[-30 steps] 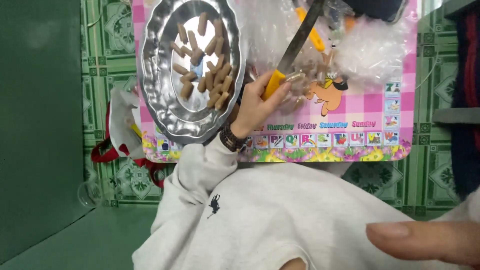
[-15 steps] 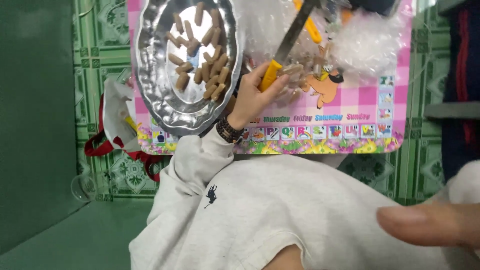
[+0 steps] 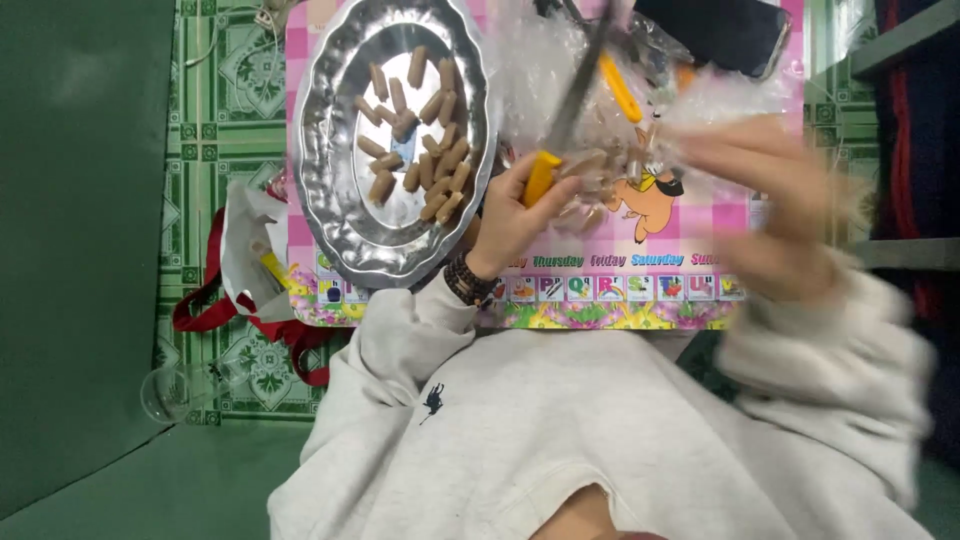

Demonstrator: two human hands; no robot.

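My left hand point(image 3: 520, 215) grips the yellow handle of a knife point(image 3: 565, 120), whose blade points up over clear plastic bags point(image 3: 560, 70) on a pink printed table top point(image 3: 600, 275). My right hand point(image 3: 770, 200) is blurred in motion over the bags at the right, fingers spread, holding nothing I can make out. A silver scalloped metal tray point(image 3: 330, 200) left of the knife holds several short brown sausage-like pieces point(image 3: 425, 140). A beaded bracelet point(image 3: 468, 282) circles my left wrist.
A dark phone point(image 3: 715, 30) lies at the table's top right. A white bag with red straps point(image 3: 250, 270) sits on the green patterned floor at the left, and a clear glass point(image 3: 175, 390) below it. My grey sweatshirt point(image 3: 560, 430) fills the foreground.
My right hand has swung up from the lower right edge to above the bags on the table. The left hand with the knife stays beside the tray.
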